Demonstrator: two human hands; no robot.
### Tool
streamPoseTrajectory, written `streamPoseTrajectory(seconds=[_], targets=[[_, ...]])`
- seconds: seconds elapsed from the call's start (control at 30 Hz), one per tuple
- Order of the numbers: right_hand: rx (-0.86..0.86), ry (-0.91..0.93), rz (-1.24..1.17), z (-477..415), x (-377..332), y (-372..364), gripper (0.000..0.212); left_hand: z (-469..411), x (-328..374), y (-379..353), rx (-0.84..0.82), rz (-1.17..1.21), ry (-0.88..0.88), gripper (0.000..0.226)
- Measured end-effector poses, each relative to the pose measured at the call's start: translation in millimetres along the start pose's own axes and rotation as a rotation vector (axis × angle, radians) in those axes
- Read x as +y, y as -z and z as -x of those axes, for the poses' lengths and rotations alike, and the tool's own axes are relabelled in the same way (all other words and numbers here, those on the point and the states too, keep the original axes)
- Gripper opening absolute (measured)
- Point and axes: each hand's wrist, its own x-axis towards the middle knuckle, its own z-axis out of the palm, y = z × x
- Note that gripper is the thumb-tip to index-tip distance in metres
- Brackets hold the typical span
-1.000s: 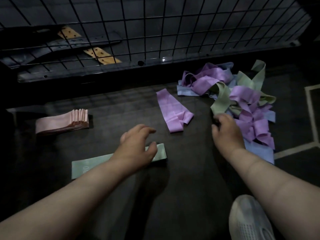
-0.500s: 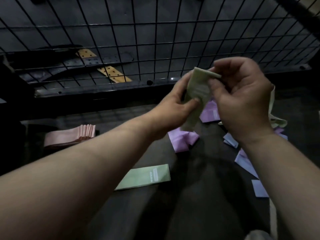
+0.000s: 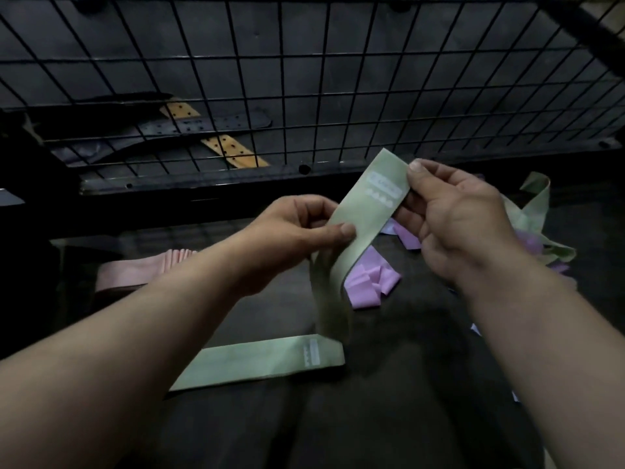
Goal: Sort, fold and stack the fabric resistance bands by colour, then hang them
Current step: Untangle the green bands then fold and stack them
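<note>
A green band (image 3: 363,218) with a white label hangs in the air between both hands. My left hand (image 3: 297,231) pinches its middle with thumb on top; my right hand (image 3: 453,225) pinches its upper end near the label. The band's lower loop dangles down over a folded green band (image 3: 263,363) lying flat on the dark surface. A purple band (image 3: 370,282) lies crumpled behind it. A folded pink stack (image 3: 142,270) sits at the left, partly hidden by my left arm. More green and purple bands (image 3: 537,231) lie tangled behind my right hand.
A black wire grid panel (image 3: 304,79) stands upright across the back. Behind it lie dark and tan perforated straps (image 3: 233,150). The dark table surface (image 3: 389,401) stretches in front of me between my forearms.
Both hands left the table and lifted a green band from the pile. Since half a second ago they have drawn apart, pulling the band out longer and showing its label.
</note>
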Motion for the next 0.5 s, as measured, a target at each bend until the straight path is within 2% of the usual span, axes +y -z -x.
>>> streamPoseTrajectory(seconds=[0.1,0.2,0.27,0.33,0.5], targets=[[-0.008,-0.095,0.005,-1,13,-4,0.007,21,-14,16,0.031,0.046,0.057,0.013],[-0.171,-0.209,0.22,5,37,-9,0.009,40,-26,25,0.106,0.119,0.122,0.01],[-0.206,-0.253,0.31,8,52,-9,0.002,50,-31,31,0.121,0.112,0.159,0.019],[-0.152,-0.282,0.282,8,64,-11,0.003,64,-35,40,0.118,0.092,0.21,0.029],[0.009,-0.412,0.24,13,107,-1,0.007,120,-64,64,0.113,0.038,0.403,0.01]])
